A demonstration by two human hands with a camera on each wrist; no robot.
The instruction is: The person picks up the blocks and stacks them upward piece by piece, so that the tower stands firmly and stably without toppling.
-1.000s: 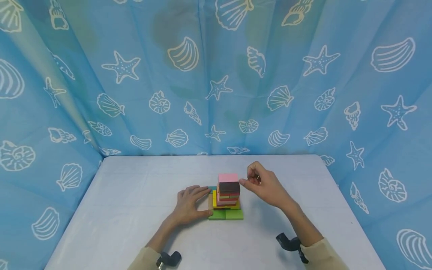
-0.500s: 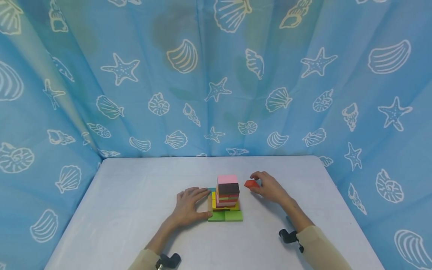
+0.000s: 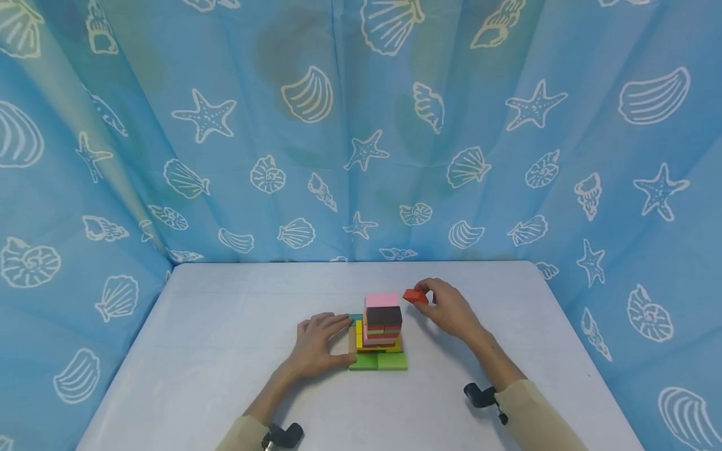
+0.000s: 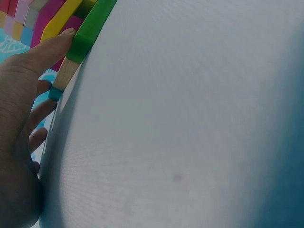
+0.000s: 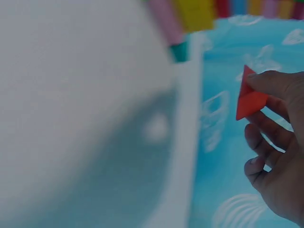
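Observation:
At the table's middle stands a tower of coloured blocks (image 3: 382, 335), with a pink block (image 3: 381, 300) and a dark brown block at its top. It rises from a base of flat blocks, whose front row is green (image 3: 392, 361). My left hand (image 3: 316, 349) lies against the base's left side, fingers spread. In the left wrist view its thumb touches the green block (image 4: 88, 38), and a fingertip is by the teal block (image 4: 55, 93). My right hand (image 3: 451, 308) pinches a red triangular block (image 5: 251, 99) between thumb and fingers, raised right of the tower and apart from it.
The blocks stand on a white-covered table (image 3: 237, 319). A blue curtain (image 3: 350, 81) with shell and starfish prints hangs behind the table and along its sides. A black wrist mount (image 3: 479, 396) sits at the right wrist, another at the left (image 3: 284, 435).
My right hand, with no block seen in it a second ago, went lower, showed the red triangular block, and has since lifted it slightly. My left hand stays at the base.

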